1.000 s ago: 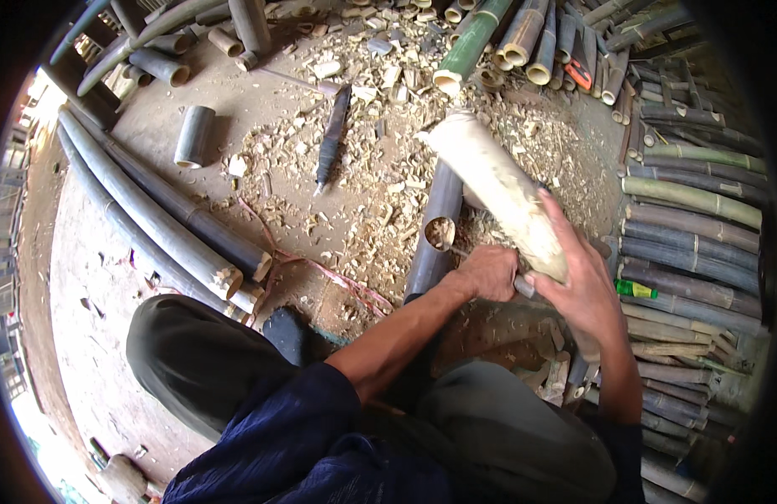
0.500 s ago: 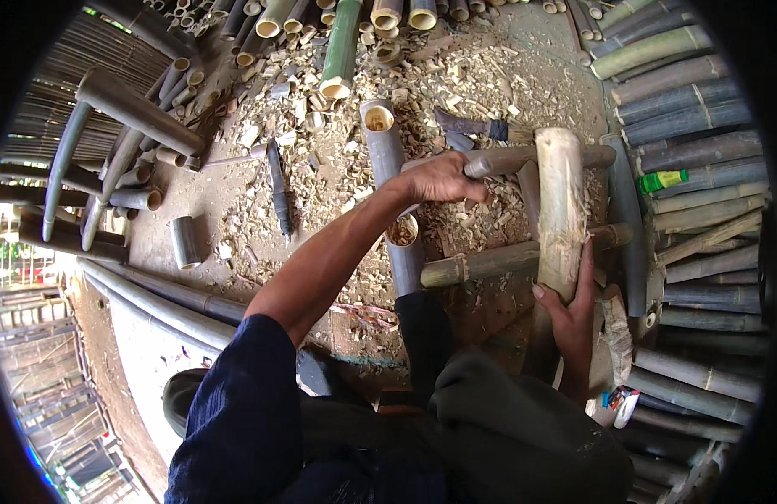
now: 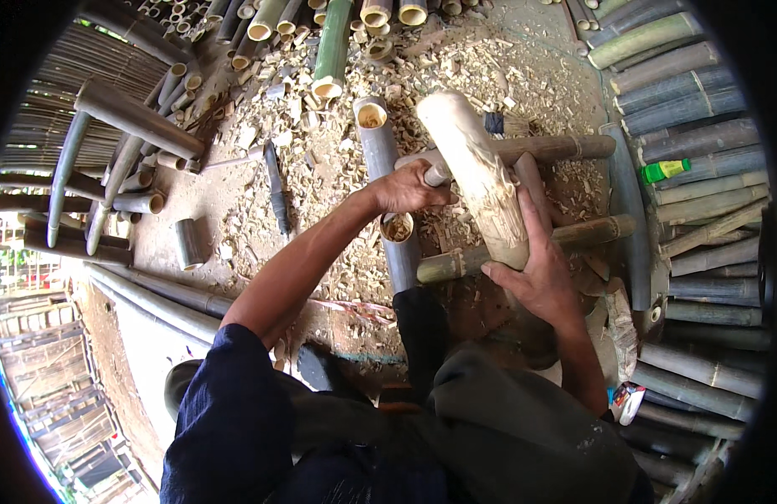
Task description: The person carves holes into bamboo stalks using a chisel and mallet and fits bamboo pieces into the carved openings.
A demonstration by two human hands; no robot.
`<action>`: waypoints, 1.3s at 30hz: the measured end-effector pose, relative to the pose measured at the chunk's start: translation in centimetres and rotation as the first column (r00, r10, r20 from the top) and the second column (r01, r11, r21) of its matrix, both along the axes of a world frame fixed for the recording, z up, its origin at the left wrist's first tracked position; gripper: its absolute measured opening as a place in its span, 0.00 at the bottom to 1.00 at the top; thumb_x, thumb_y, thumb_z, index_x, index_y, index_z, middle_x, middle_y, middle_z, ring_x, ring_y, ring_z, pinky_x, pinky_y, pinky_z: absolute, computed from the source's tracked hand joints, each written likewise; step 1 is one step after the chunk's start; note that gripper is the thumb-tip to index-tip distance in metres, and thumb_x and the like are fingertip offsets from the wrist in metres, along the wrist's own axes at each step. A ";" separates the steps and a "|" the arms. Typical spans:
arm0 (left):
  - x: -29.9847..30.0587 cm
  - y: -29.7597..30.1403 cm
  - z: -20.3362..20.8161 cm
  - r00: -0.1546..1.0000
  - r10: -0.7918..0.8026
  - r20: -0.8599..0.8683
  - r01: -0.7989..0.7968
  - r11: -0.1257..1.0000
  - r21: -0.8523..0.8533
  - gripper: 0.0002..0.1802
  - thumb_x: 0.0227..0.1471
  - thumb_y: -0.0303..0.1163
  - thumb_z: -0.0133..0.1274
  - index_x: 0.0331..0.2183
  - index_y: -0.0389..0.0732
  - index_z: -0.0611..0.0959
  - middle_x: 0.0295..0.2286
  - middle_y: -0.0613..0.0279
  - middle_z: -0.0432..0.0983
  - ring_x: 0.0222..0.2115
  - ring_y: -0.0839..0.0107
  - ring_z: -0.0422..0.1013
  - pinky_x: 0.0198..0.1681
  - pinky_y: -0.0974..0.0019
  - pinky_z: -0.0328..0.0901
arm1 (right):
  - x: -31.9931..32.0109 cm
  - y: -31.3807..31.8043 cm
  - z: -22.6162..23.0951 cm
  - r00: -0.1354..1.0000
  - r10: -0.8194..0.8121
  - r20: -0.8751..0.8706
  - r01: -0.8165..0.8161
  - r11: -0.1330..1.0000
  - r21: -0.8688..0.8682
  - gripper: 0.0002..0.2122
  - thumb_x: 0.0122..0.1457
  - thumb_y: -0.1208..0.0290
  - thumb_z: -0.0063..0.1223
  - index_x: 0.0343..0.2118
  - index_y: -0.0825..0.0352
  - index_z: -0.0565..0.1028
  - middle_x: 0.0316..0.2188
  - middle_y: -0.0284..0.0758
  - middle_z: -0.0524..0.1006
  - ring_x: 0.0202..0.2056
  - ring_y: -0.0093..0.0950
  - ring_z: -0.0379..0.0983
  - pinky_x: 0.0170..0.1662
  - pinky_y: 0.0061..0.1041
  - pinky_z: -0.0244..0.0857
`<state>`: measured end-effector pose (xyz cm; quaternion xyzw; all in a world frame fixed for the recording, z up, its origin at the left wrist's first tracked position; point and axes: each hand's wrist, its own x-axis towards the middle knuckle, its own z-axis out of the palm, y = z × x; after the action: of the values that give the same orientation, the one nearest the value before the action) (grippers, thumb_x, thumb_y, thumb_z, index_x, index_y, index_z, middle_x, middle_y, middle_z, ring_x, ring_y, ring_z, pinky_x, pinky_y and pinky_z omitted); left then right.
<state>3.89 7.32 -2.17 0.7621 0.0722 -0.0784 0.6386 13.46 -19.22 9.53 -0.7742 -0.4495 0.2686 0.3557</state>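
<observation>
My right hand is wrapped around the lower part of a thick, pale wooden club, scarred and splintered on its side. The club leans to the left, its upper end close to my left hand. Closed in my left hand is a short grey rod, its blunt end sticking out toward the club; its other end is hidden. Beneath my left hand lies a grey bamboo pole with openings cut in it. Pale chips sit in the nearer opening.
Crossing bamboo bars form a frame on the right, with a lower bar nearer me. Wood chips cover the ground. A dark-handled blade lies left, near a short bamboo tube. Bamboo poles line the right; a green bottle rests there.
The club has swung left and tilted, its top now near the rod. My right hand has moved left and slightly up with it. My left hand has shifted slightly left with the rod.
</observation>
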 end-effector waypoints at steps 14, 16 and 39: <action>-8.7 -1.5 0.0 -0.003 1.000 0.028 -0.925 0.008 -0.381 0.07 0.61 0.31 0.56 0.33 0.39 0.84 0.21 0.65 0.75 0.16 0.79 0.65 0.17 0.74 0.65 | -6.2 2.1 0.5 0.975 0.106 0.193 -0.125 0.989 0.085 0.48 0.50 0.70 0.68 0.71 0.65 0.50 0.55 0.58 0.72 0.53 0.57 0.72 0.56 0.45 0.69; -9.6 -1.6 2.6 -0.075 0.989 -0.126 -0.916 -0.119 -0.383 0.10 0.57 0.36 0.60 0.30 0.40 0.80 0.20 0.66 0.69 0.20 0.77 0.65 0.25 0.66 0.66 | -5.3 -3.1 -2.1 0.992 -0.066 0.105 0.069 0.997 -0.026 0.46 0.48 0.66 0.71 0.68 0.69 0.55 0.55 0.58 0.72 0.55 0.56 0.71 0.57 0.45 0.67; -5.8 15.3 -2.8 0.251 0.953 0.169 -0.915 0.177 0.363 0.51 0.46 0.57 0.67 0.54 0.25 0.67 0.45 0.33 0.73 0.44 0.45 0.72 0.51 0.46 0.68 | -0.5 -8.2 -10.3 0.868 -0.292 0.402 0.416 0.869 -0.266 0.53 0.35 0.66 0.72 0.67 0.67 0.53 0.59 0.51 0.63 0.61 0.52 0.59 0.65 0.50 0.52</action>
<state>-1.91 22.61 -4.97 0.6627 0.5664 0.3072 0.3817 13.00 -27.39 -0.74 -0.9294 -0.2989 0.1302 0.1730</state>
